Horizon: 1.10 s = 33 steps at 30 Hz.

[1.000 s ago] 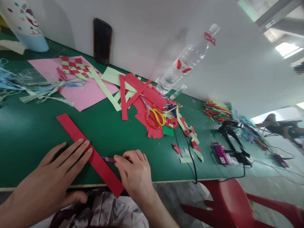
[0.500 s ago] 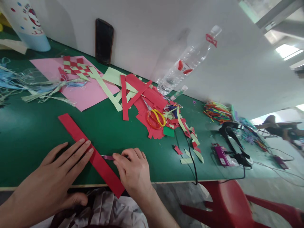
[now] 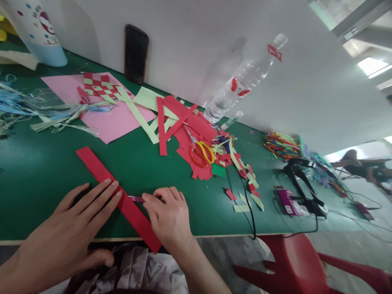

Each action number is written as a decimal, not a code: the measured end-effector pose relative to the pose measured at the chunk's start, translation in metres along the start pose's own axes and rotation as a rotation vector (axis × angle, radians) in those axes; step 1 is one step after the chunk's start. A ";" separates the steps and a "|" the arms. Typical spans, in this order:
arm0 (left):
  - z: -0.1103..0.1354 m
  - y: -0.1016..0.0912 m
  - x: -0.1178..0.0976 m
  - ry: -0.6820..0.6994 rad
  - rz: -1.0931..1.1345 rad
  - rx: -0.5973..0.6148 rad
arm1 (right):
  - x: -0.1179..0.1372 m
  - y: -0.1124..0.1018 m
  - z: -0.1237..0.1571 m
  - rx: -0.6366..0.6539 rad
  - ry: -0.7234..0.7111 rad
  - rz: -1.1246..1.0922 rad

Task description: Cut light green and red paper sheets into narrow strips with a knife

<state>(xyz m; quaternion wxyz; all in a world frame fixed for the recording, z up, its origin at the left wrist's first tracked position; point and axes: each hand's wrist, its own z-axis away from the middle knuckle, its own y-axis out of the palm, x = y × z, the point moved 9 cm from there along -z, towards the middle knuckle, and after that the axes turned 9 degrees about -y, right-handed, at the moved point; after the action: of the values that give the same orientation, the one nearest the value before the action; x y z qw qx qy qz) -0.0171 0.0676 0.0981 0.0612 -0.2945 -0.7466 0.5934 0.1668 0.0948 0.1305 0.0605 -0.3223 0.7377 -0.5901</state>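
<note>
A folded-looking red paper strip [image 3: 137, 218] lies slantwise on the green table, its lower end jutting past the front edge. My left hand [image 3: 72, 228] rests flat with fingers stretched out, the fingertips pressing on the strip's middle. Between thumb and fingers of my right hand [image 3: 170, 214] is a slim purple craft knife [image 3: 138, 199]. Its thin metal tip meets the strip's right edge, just beside my left fingertips. The rest of the knife is hidden in my right hand.
Scissors [image 3: 202, 153] lie on a heap of red paper scraps [image 3: 199, 126]. Woven paper on a pink sheet [image 3: 113, 126], a phone [image 3: 135, 53] and a plastic bottle [image 3: 241, 81] are behind. A black cable [image 3: 249, 204] runs down rightward near a red chair [image 3: 294, 261].
My right hand and the craft knife have shifted slightly up and left along the strip's edge. My left hand stays flat on the strip.
</note>
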 end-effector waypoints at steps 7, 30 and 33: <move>-0.001 0.001 0.001 -0.004 0.007 0.006 | -0.005 -0.003 -0.002 -0.025 0.017 0.030; 0.007 0.003 0.008 -0.047 0.034 0.015 | -0.003 -0.004 0.002 0.002 -0.001 -0.002; 0.007 0.004 0.009 -0.067 0.041 0.038 | -0.005 -0.004 0.001 0.006 0.008 0.008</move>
<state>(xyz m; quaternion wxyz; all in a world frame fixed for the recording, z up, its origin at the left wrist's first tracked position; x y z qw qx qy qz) -0.0260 0.0668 0.0897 0.0295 -0.2886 -0.7308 0.6179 0.1724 0.0963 0.1324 0.0609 -0.3170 0.7374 -0.5933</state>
